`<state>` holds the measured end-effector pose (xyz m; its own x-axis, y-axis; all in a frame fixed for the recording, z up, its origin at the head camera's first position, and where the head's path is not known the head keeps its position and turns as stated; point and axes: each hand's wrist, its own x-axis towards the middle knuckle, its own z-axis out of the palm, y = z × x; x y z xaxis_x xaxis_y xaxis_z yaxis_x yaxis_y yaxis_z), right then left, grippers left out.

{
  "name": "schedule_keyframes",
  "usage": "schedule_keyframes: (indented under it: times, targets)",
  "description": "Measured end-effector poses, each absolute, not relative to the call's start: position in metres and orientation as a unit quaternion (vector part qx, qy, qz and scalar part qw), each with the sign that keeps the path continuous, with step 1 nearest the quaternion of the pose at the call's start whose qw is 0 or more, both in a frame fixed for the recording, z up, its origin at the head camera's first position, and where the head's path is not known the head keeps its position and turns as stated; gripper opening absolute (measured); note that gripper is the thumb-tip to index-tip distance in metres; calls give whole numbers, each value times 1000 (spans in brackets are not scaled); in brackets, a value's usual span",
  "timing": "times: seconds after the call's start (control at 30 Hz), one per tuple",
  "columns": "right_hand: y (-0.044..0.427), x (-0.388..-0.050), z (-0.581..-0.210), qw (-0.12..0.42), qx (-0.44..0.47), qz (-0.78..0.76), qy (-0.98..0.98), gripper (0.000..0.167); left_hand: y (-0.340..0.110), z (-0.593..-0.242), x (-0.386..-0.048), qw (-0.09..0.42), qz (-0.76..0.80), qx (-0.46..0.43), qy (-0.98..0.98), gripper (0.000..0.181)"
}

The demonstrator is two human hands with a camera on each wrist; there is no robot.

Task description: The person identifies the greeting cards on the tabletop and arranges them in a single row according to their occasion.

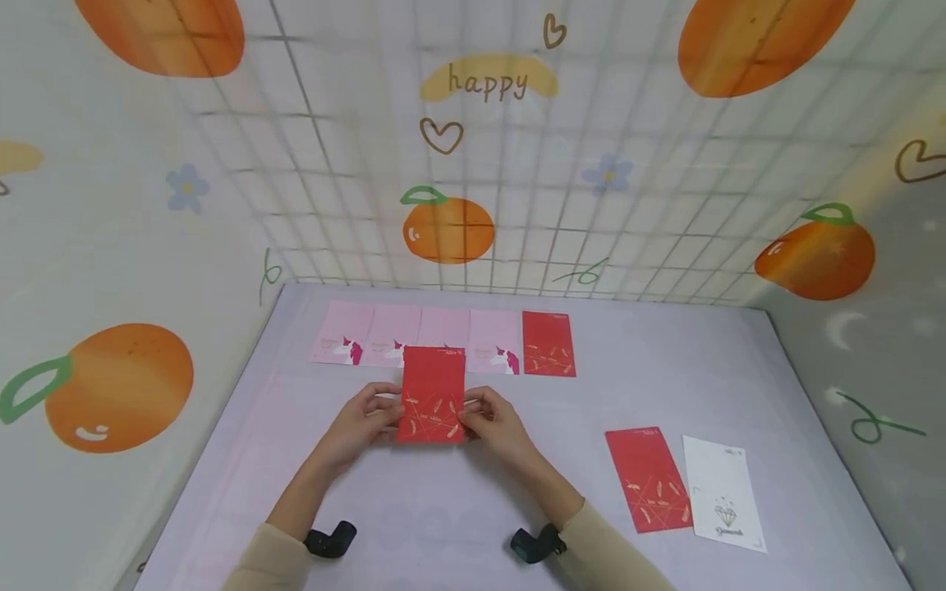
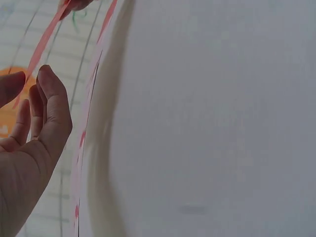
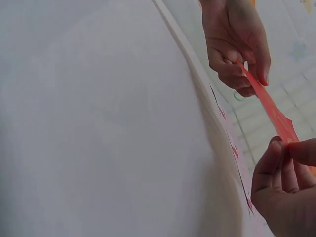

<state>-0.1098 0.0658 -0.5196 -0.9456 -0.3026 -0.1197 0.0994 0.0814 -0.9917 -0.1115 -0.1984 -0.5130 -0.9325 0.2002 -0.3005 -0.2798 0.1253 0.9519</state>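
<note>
Pink unicorn cards [image 1: 493,332] — partly hidden by the red card [image 1: 433,377] both hands [image 1: 369,416] [image 1: 497,419] pinch — lie beside another red card [image 1: 548,338].

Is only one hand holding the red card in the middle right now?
No, the left hand and the right hand hold the red card at opposite side edges.

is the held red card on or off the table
Off: left hand and right hand pinch the red card; wrist views show it clear of the table.
</note>
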Motion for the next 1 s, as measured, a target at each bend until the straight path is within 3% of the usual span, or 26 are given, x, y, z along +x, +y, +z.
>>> schedule_keyframes:
  times: [0.2, 1.0]
  targets:
    - [92, -107, -524, 133, -50, -670, 728, 37, -174, -514, -112, 195, 664, 0, 722, 45]
    - [157, -90, -524, 94, 9, -650, 754, 35, -108, -525, -116, 219, 677, 61, 700, 43]
